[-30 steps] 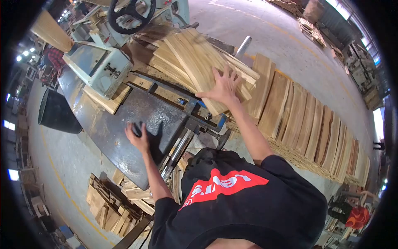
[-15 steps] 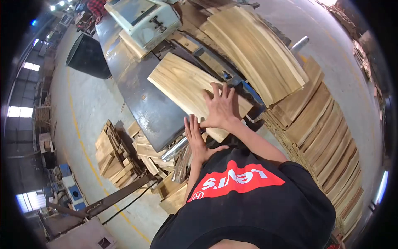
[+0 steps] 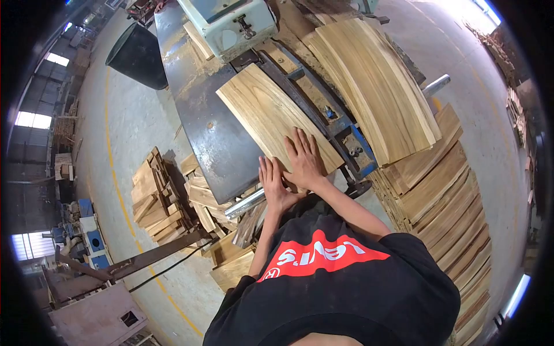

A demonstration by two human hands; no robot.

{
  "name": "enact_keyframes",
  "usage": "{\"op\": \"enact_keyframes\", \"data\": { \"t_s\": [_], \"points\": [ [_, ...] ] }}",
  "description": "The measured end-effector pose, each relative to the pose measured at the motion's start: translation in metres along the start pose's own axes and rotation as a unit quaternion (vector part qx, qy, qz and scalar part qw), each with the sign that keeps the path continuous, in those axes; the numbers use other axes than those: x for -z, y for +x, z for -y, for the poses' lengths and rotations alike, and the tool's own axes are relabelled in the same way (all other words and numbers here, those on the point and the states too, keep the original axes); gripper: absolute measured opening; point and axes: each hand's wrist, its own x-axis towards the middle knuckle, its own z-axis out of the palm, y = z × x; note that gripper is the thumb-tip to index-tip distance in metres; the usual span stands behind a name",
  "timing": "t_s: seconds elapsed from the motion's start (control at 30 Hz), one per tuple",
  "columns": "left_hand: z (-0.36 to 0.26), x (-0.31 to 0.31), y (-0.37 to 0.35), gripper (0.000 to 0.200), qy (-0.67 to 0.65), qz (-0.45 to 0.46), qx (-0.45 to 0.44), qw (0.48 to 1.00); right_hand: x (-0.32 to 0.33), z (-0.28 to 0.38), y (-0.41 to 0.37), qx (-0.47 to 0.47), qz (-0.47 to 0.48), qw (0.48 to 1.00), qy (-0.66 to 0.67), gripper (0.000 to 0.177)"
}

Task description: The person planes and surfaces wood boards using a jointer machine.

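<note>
A pale wooden board point(image 3: 262, 106) lies flat on the dark metal machine table point(image 3: 214, 141), its long side along the metal guide rail point(image 3: 297, 95). My right hand point(image 3: 304, 164) rests flat on the board's near end, fingers stretched out and pointing up the board. Against the near left edge of the same board is my left hand point(image 3: 276, 193), its fingers straight and its thumb reaching toward the right hand. Neither hand is wrapped round anything. Beyond the far end of the board stands the pale green machine housing point(image 3: 234, 29).
Wide boards point(image 3: 381, 92) lie stacked right of the rail. Layered planks point(image 3: 444, 207) fill the near right. Offcuts point(image 3: 153, 199) are heaped on the floor at left. A dark bin point(image 3: 137, 56) stands left of the table, and a metal bar point(image 3: 245, 205) borders its near edge.
The board has turned slightly and now lies along the rail. My right hand has flattened, its fingers closer together. My left hand has stayed close beside it. The view has shifted a little.
</note>
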Motion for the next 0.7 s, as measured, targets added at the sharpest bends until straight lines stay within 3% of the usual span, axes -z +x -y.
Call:
{"op": "enact_keyframes", "data": {
  "t_s": [0.17,0.2,0.43,0.6,0.7],
  "points": [
    [0.011,0.003,0.034,0.141,-0.008,0.014,-0.038,0.999,0.011,-0.044,0.013,0.079,-0.002,0.996,0.05,0.087],
    [0.014,0.005,0.038,0.141,-0.012,0.016,-0.044,0.999,0.013,-0.046,0.013,0.081,-0.034,0.995,0.043,0.076],
    [0.041,0.01,0.08,0.141,0.037,0.047,-0.049,0.997,-0.003,-0.048,0.06,0.07,-0.076,0.992,0.071,0.068],
    [0.064,0.02,0.131,0.142,0.059,0.049,-0.057,0.995,-0.02,-0.05,0.121,0.076,-0.167,0.977,0.107,0.036],
    [0.075,0.02,0.147,0.143,0.055,0.047,-0.046,0.996,-0.027,-0.05,0.139,0.077,-0.196,0.971,0.114,0.028]
  ]
}}
